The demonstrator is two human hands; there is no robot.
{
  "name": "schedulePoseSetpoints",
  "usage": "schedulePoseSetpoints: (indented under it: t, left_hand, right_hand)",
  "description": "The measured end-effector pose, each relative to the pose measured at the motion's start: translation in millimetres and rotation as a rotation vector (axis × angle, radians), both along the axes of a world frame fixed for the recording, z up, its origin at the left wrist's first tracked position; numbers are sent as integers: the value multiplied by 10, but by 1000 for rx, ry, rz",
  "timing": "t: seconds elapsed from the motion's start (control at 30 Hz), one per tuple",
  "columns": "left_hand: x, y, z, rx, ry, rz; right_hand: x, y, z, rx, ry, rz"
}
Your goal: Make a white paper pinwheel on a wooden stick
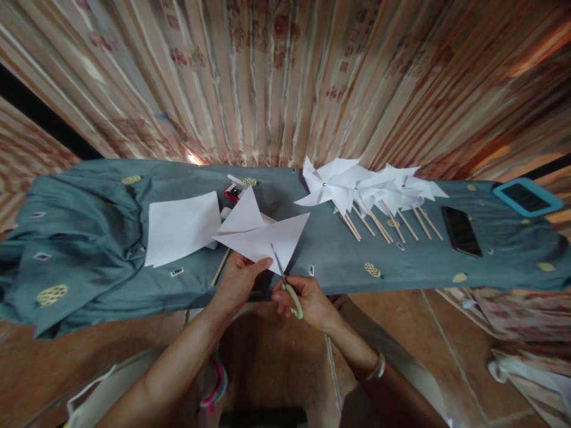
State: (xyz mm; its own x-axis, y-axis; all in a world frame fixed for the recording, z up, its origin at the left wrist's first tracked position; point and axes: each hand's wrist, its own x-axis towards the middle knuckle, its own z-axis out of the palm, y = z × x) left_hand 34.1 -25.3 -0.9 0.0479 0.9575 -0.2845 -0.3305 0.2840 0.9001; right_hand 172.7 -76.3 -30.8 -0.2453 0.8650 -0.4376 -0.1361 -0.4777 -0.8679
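Observation:
My left hand (241, 274) pinches the near edge of a white paper sheet (250, 241), thumb on top. Cuts split the sheet into pointed flaps. My right hand (307, 300) grips scissors (292, 302) with pale green handles, their blades lying across the near part of the paper. Left of it rests a stack of white paper (182, 229). A small red and white box (235, 189) stands just behind the sheet. One wooden stick (220, 266) lies partly under the paper by my left hand.
Several white paper pinwheels (341, 178) on wooden sticks (379, 223) lie at the back right. Farther right are a black phone (461, 230) and a blue-framed tablet (529, 197). A grey-green cloth (102, 238) covers the narrow table; a patterned curtain (267, 77) hangs behind.

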Motion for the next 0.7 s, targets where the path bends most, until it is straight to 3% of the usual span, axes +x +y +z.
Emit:
schedulePoseSetpoints:
  t: [0.7]
  left_hand:
    - [18, -31, -2, -23, 5, -32]
  right_hand:
    - [27, 2, 14, 23, -17, -10]
